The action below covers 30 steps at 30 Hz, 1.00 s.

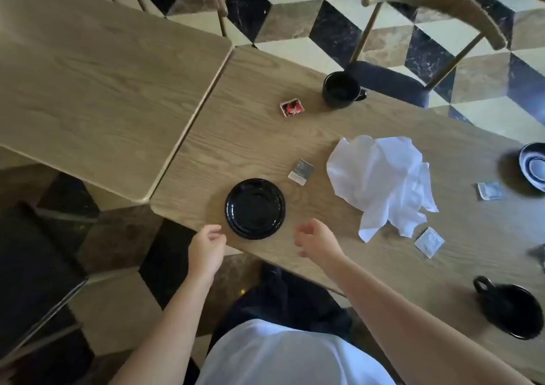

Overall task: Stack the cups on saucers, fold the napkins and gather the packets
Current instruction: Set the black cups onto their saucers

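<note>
A round glossy black saucer (255,208) lies flat on the light wood-grain counter (339,255), close to its near edge. The left hand (206,249) hovers just beside the saucer's left rim; the right hand (317,241) hovers near its right rim. Each grip is empty, fingers loosely curled, and neither touches the saucer.

A small grey-and-white packet (301,171) lies just beyond the saucer, to its right. A crumpled white paper napkin (383,182) lies unfolded right of that packet. A silver square packet (429,242) lies just beside the napkin's near corner. A second silver packet (489,191) lies further right, near a second black saucer (533,165) at the frame's right edge; this saucer appears to carry a pale reflection, though blur limits the view.

A red-and-black packet (291,108) lies toward the counter's far side. A black cup with a side handle (342,90) stands upright near it, at the far edge. A second black cup (508,311) lies at the near right, handle toward the left; its exact tilt cannot be determined.

A second wood-grain counter (103,90) abuts on the left. A curved-back wooden chair with a dark seat (413,45) stands on the far side, on a floor of black, cream and brown tiles (295,10).
</note>
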Each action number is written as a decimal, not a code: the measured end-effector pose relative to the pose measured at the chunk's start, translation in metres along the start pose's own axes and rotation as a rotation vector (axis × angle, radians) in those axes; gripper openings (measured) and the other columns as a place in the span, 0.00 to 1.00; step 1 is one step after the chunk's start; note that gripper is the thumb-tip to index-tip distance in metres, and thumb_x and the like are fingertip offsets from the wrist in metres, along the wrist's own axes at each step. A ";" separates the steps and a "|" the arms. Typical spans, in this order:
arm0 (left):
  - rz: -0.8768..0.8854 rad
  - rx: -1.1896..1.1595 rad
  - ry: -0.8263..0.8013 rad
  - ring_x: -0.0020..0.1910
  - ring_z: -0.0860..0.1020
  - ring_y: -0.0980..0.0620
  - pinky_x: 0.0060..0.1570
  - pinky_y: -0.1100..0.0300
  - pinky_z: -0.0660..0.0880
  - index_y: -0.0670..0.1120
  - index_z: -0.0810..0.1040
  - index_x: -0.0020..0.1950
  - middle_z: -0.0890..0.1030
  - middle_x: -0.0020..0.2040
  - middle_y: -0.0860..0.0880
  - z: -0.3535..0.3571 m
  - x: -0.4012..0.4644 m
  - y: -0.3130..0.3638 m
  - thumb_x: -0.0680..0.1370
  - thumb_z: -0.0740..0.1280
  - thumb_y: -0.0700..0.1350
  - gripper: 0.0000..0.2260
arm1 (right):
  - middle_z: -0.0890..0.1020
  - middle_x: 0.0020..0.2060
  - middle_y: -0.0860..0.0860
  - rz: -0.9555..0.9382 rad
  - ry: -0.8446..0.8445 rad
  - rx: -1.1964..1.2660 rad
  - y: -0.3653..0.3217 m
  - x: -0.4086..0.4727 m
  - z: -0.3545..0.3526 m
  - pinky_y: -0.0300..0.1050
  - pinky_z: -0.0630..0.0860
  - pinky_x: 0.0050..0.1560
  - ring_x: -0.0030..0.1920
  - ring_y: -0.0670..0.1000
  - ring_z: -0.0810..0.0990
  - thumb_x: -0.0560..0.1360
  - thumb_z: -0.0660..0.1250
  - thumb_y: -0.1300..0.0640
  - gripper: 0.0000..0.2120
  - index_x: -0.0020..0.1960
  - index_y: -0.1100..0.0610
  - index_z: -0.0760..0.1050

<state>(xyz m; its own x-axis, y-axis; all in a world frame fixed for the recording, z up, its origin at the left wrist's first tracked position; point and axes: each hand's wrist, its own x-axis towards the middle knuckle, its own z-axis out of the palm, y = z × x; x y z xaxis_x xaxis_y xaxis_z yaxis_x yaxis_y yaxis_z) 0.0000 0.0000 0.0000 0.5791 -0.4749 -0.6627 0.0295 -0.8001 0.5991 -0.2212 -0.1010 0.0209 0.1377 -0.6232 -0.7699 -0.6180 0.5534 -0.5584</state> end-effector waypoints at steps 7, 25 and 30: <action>0.035 0.027 -0.031 0.48 0.82 0.48 0.47 0.49 0.84 0.54 0.72 0.71 0.79 0.52 0.49 0.004 0.064 0.030 0.78 0.71 0.44 0.22 | 0.80 0.58 0.51 0.168 0.107 0.021 -0.019 0.047 0.030 0.53 0.81 0.57 0.56 0.57 0.82 0.75 0.67 0.54 0.18 0.65 0.54 0.73; 0.189 0.351 -0.174 0.33 0.83 0.51 0.28 0.64 0.74 0.50 0.78 0.66 0.84 0.41 0.47 0.044 0.040 0.053 0.78 0.70 0.40 0.16 | 0.80 0.48 0.48 0.124 0.192 0.186 0.020 0.033 0.001 0.57 0.83 0.55 0.52 0.56 0.83 0.76 0.65 0.63 0.10 0.52 0.50 0.76; 0.222 0.423 -0.329 0.31 0.83 0.50 0.26 0.64 0.75 0.49 0.76 0.65 0.82 0.39 0.46 0.099 -0.006 0.055 0.78 0.69 0.38 0.16 | 0.85 0.47 0.57 0.206 0.268 0.253 0.079 0.003 -0.047 0.51 0.84 0.42 0.45 0.59 0.85 0.75 0.64 0.65 0.09 0.53 0.58 0.79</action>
<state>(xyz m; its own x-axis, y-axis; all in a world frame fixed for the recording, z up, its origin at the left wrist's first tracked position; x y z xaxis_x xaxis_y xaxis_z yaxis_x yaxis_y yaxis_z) -0.0824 -0.0769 -0.0075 0.2486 -0.6831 -0.6867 -0.4315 -0.7128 0.5529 -0.3055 -0.0854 -0.0111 -0.1958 -0.5887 -0.7843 -0.3971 0.7789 -0.4855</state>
